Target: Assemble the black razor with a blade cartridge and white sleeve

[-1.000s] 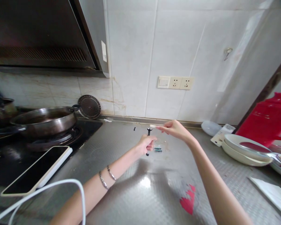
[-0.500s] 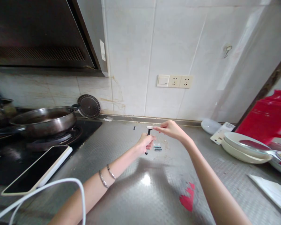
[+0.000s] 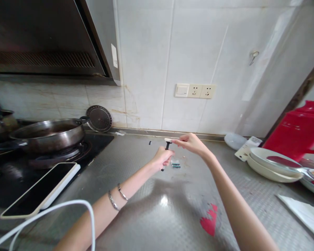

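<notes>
My left hand [image 3: 162, 157] is closed around the thin black handle [image 3: 167, 145] of a small tool, whose lower end pokes out below the fist. The handle stands tilted, with a small white piece [image 3: 168, 140] across its top. Pinched fingers of my right hand [image 3: 189, 142] hold the right end of that white piece. Just right of my left fist, a small clear pack with teal strips [image 3: 176, 165] lies on the metal counter [image 3: 146, 216]. A tiny black piece [image 3: 150, 143] rests on the counter behind and left of my hands.
A steel pan [image 3: 49, 134] sits on the stove at left, with a phone [image 3: 40, 190] and white cable [image 3: 87, 204] in front. At right are stacked dishes [image 3: 272, 167], a red jug [image 3: 295, 129] and white paper [image 3: 303, 212]. A red patch [image 3: 210, 220] marks the counter.
Both hands have barely moved. The black handle and its white top have tilted slightly, and the top sits a little higher.
</notes>
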A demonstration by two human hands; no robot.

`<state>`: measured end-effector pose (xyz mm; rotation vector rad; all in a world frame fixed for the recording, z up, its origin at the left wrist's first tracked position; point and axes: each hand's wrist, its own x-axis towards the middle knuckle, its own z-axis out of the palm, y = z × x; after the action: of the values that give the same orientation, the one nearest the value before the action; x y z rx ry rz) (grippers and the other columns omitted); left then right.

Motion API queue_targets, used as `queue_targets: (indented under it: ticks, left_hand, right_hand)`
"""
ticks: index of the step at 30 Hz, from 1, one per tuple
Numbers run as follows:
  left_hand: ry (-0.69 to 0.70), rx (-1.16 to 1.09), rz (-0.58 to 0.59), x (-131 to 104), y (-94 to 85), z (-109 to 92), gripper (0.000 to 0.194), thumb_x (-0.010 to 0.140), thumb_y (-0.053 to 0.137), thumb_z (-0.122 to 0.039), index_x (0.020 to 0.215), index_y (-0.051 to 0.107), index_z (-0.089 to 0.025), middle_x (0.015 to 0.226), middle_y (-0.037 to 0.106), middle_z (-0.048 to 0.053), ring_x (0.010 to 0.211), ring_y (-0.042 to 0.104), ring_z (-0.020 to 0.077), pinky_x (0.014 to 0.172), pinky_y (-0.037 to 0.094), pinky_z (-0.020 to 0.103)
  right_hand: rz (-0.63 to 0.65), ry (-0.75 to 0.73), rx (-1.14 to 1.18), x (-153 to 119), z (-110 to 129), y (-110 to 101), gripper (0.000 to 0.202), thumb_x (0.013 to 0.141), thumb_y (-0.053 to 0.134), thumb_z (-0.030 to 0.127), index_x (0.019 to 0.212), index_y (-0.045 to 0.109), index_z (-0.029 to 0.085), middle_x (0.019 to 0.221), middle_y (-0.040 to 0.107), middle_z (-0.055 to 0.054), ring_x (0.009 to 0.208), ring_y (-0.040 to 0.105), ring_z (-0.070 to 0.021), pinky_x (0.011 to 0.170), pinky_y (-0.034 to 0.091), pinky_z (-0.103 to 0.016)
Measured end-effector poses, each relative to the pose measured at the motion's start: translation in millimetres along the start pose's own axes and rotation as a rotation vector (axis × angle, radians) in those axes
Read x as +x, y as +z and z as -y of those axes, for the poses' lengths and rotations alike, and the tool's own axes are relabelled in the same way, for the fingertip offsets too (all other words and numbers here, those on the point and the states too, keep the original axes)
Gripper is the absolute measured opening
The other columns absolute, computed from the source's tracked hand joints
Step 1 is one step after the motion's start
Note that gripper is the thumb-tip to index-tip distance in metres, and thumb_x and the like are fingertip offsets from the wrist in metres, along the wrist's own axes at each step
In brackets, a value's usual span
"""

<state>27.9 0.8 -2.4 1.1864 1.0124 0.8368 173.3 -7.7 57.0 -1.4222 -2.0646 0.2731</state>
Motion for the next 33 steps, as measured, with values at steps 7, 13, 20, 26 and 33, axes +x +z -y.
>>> queue_targets:
  ticks: [7, 13, 20, 26, 33]
  left_hand:
    - [0.046, -0.017, -0.045, 1, -7.0, -6, 0.033, 0.063, 0.053, -0.010, 0.052, 0.023, -0.020, 0.035, 0.020, -0.011, 0.030, 0.015, 0.0012, 0.035, 0.006, 0.019]
    - [0.034, 0.007, -0.075, 0, -3.8, -7, 0.028, 0.063, 0.051, -0.010, 0.052, 0.028, -0.020, 0.034, 0.022, -0.010, 0.028, 0.016, 0.0019, 0.034, 0.007, 0.019]
    - [0.135, -0.038, -0.110, 1, -12.7, -16, 0.031, 0.062, 0.049, -0.009, 0.051, 0.023, -0.020, 0.034, 0.020, -0.011, 0.028, 0.016, 0.0016, 0.034, 0.006, 0.019]
    - [0.094, -0.002, -0.143, 1, -4.8, -9, 0.027, 0.062, 0.050, -0.009, 0.051, 0.028, -0.020, 0.033, 0.024, -0.010, 0.027, 0.018, 0.0022, 0.034, 0.008, 0.019]
    - [0.122, -0.016, -0.150, 1, -6.4, -10, 0.032, 0.061, 0.053, -0.009, 0.051, 0.024, -0.020, 0.034, 0.019, -0.011, 0.028, 0.017, 0.0012, 0.034, 0.008, 0.018]
  right_hand:
    - [-0.022, 0.076, -0.056, -2, -23, -15, 0.063, 0.065, 0.045, 0.074, 0.049, 0.056, 0.014, 0.044, 0.037, 0.002, 0.046, 0.032, -0.0082, 0.043, 0.021, -0.023]
    - [-0.011, -0.010, 0.029, -3, 3, -10, 0.064, 0.067, 0.042, 0.073, 0.054, 0.059, 0.013, 0.047, 0.037, 0.002, 0.047, 0.031, -0.0080, 0.044, 0.021, -0.022]
    - [-0.041, 0.053, -0.032, -3, -13, -16, 0.065, 0.065, 0.042, 0.075, 0.052, 0.057, 0.013, 0.046, 0.038, 0.002, 0.047, 0.032, -0.0085, 0.044, 0.022, -0.022]
    - [-0.052, -0.010, 0.028, -3, 3, -9, 0.065, 0.067, 0.041, 0.074, 0.053, 0.057, 0.013, 0.048, 0.037, 0.001, 0.049, 0.032, -0.0087, 0.045, 0.022, -0.022]
    - [-0.008, 0.017, 0.046, -1, -8, -8, 0.062, 0.067, 0.044, 0.072, 0.054, 0.057, 0.013, 0.049, 0.040, 0.001, 0.049, 0.034, -0.0086, 0.045, 0.023, -0.022]
